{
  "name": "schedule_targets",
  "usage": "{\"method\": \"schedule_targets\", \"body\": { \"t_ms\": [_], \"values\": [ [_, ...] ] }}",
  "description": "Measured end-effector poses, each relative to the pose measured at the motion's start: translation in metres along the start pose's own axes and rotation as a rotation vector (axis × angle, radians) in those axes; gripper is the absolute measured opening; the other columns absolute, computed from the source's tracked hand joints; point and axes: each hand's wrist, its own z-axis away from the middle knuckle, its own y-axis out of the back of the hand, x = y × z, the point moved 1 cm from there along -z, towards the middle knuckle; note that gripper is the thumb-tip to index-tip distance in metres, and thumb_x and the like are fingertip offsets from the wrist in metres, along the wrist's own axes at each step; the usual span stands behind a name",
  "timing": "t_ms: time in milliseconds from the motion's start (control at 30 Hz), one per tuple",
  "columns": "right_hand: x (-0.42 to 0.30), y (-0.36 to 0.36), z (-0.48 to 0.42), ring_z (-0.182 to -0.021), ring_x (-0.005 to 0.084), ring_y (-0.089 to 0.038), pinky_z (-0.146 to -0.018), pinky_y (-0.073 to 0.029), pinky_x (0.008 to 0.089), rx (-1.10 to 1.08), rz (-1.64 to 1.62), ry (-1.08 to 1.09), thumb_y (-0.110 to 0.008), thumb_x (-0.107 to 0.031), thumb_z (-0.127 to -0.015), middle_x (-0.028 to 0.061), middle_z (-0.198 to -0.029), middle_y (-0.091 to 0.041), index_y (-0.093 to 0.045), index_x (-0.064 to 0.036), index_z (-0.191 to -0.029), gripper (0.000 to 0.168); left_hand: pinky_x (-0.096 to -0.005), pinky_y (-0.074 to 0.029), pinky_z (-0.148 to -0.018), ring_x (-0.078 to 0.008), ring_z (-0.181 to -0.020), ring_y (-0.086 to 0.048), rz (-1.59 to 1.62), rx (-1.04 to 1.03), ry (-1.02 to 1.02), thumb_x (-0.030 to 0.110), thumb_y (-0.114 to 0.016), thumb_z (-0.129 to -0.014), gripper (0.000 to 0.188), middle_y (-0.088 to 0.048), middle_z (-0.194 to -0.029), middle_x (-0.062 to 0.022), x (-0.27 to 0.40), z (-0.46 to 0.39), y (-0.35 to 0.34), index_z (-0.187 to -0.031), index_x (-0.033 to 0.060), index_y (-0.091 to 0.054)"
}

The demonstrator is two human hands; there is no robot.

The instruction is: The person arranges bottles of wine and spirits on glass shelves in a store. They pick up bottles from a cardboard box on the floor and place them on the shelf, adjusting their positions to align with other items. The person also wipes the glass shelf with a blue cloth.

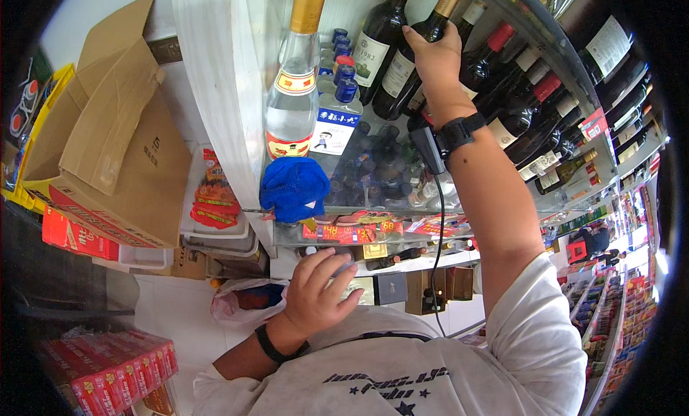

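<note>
My right hand [438, 60] reaches onto a glass shelf and grips the upper part of a dark wine bottle [397, 79] with a gold cap. Another dark wine bottle [371, 52] stands just to its left. My left hand [322, 292] is raised in front of my body with its fingers apart, holding nothing. On the shelf above it lies a crumpled blue cloth [295, 190] at the glass edge. Behind the cloth stands a tall clear liquor bottle [292, 104] with a gold cap, beside small blue-capped bottles [345, 91] and a white-and-blue box [334, 130].
More wine bottles [503, 125] crowd the right side of the shelf. An open cardboard box [124, 152] stands at left, near trays of packaged snacks [215, 195]. Red cartons [118, 367] are stacked at lower left. A black cable [438, 238] hangs from my right wrist. A person [592, 238] is far off at right.
</note>
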Motion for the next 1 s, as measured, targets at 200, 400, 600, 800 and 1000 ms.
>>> {"method": "schedule_targets", "body": {
  "t_ms": [200,400,600,800,1000],
  "values": [
    [0.009,-0.005,-0.001,-0.11,0.0467,-0.057,-0.097,-0.049,0.051,0.013,0.173,0.146,-0.089,-0.035,-0.078,0.0291,-0.121,-0.058,-0.057,0.006,-0.125,0.07,-0.0492,-0.048,-0.102,-0.0374,-0.121,-0.057,0.018,-0.057,-0.026,0.019,-0.087,-0.072,0.059,-0.063,-0.127,-0.0148,0.002,0.001,-0.004,-0.122,0.0046,-0.06],
    [-0.002,-0.004,0.015,-0.12,0.0509,-0.049,-0.104,-0.044,0.0527,0.104,0.205,0.14,-0.081,-0.035,-0.087,0.0345,-0.128,-0.051,-0.036,0.014,-0.146,0.09,-0.0482,-0.048,-0.103,-0.0359,-0.121,-0.057,0.031,-0.103,-0.03,0.02,-0.087,-0.074,0.056,-0.064,-0.127,-0.0144,0.006,0.0,-0.007,-0.121,0.0037,-0.062],
    [-0.011,-0.006,0.031,-0.126,0.0491,-0.048,-0.111,-0.039,0.0522,0.071,0.198,0.11,-0.077,-0.027,-0.089,0.0352,-0.134,-0.05,-0.032,0.015,-0.148,0.085,-0.0518,-0.046,-0.105,-0.0386,-0.122,-0.057,0.045,-0.218,-0.05,0.021,-0.085,-0.076,0.056,-0.063,-0.127,-0.017,0.01,0.002,-0.016,-0.123,0.0015,-0.062],
    [-0.007,-0.02,0.037,-0.155,0.0496,-0.011,-0.129,-0.008,0.0487,-0.018,-0.048,0.109,-0.06,-0.004,-0.083,0.0367,-0.165,-0.01,-0.011,0.016,-0.157,0.091,-0.054,-0.05,-0.099,-0.0425,-0.115,-0.062,0.112,-0.103,-0.078,0.007,-0.069,-0.094,0.033,-0.065,-0.123,-0.0229,0.026,-0.006,-0.027,-0.125,-0.0028,-0.064],
    [-0.029,0.016,0.044,-0.156,0.0484,-0.007,-0.128,-0.014,0.0489,-0.13,-0.054,0.147,-0.067,-0.004,-0.082,0.0344,-0.166,-0.004,0.002,0.014,-0.158,0.104,-0.0545,-0.049,-0.103,-0.0454,-0.117,-0.06,0.033,-0.304,-0.06,0.02,-0.079,-0.087,0.056,-0.062,-0.128,-0.0236,0.009,0.018,-0.035,-0.134,-0.0006,-0.058]
  ]
}}
